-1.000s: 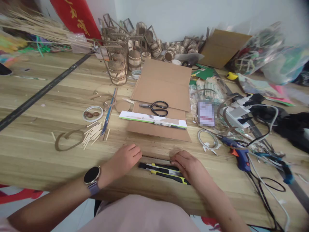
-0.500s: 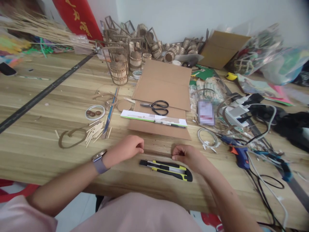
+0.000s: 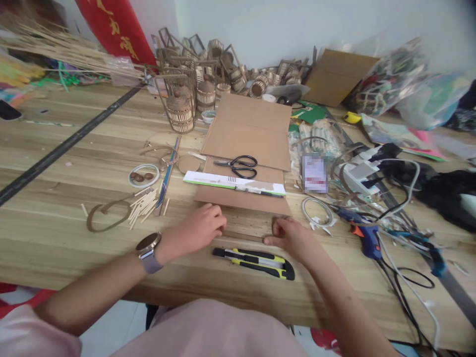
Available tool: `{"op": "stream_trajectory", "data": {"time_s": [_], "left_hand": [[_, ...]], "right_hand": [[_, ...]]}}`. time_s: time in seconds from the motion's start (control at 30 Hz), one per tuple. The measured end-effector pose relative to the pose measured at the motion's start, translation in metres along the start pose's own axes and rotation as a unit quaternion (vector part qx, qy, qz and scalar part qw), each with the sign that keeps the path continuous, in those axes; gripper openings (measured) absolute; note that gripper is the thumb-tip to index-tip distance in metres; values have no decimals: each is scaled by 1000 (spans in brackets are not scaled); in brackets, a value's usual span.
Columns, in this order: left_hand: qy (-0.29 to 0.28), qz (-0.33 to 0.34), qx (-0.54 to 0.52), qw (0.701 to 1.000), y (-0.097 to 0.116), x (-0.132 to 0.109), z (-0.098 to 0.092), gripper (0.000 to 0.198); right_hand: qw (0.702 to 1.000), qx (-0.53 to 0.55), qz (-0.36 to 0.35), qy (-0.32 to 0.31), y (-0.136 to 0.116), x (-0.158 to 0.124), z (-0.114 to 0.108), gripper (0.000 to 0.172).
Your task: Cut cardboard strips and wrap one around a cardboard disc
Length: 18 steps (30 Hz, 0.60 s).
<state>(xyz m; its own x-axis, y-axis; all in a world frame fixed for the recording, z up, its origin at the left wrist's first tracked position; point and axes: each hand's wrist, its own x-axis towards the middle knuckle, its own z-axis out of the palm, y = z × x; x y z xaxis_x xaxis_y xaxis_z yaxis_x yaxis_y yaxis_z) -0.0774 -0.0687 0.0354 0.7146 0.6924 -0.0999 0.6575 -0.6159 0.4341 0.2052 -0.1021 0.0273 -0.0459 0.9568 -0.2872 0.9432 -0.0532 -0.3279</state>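
A thin brown strip (image 3: 245, 237) lies low over the wood between my two hands, hard to tell from the table's grain. At its left end, my left hand (image 3: 204, 225) is closed, fingertips hidden beneath the knuckles. My right hand (image 3: 292, 239) pinches the other end between thumb and curled fingers. Just in front of me, below the strip, a yellow and black utility knife (image 3: 256, 262) rests flat. Beyond my hands lie a cardboard sheet (image 3: 241, 198), a white ruler-like strip (image 3: 208, 179) and black-handled scissors (image 3: 241, 166).
Left are small wooden sticks (image 3: 143, 206), a brown strip loop (image 3: 107, 215) and a tape roll (image 3: 144, 175) around brown discs. A blue glue gun (image 3: 370, 240) with cables lies right, near another tape roll (image 3: 317, 212). Small bamboo baskets (image 3: 180, 114) crowd the back.
My left hand has turned, bringing its knuckles up and the watch face into view. My right hand's fingers have lifted slightly off the thumb. The view has shifted a little; the knife stays put.
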Motion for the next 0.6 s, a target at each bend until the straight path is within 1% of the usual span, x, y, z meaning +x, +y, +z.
{"op": "stream_trajectory", "data": {"time_s": [0.03,0.1,0.13,0.17,0.23,0.33,0.43,0.6], "left_hand": [[15,59,10,998,1,0,3,13],[30,174,31,984,0,3,11,30],[26,215,42,975,-2,5,15,40],[13,241,52,969,-5,7,18,49],[-23,258,69,963,-10,11,23,58],[-58,257,76,962,-16,13,26,63],[-63,256,69,962,-17,13,25,65],[-64,250,78,963,-17,12,24,67]], "right_hand": [[1000,1,-6,4,0,-1,1,30],[1000,3,-19,12,2,-2,3,31],[1000,5,-26,17,3,-3,4,32],[999,7,-34,22,4,-3,5,32],[998,13,-49,31,10,-4,6,33],[997,21,-61,44,23,-10,6,28],[997,22,-50,61,40,-19,5,24],[996,10,-22,89,66,-32,4,23]]}}
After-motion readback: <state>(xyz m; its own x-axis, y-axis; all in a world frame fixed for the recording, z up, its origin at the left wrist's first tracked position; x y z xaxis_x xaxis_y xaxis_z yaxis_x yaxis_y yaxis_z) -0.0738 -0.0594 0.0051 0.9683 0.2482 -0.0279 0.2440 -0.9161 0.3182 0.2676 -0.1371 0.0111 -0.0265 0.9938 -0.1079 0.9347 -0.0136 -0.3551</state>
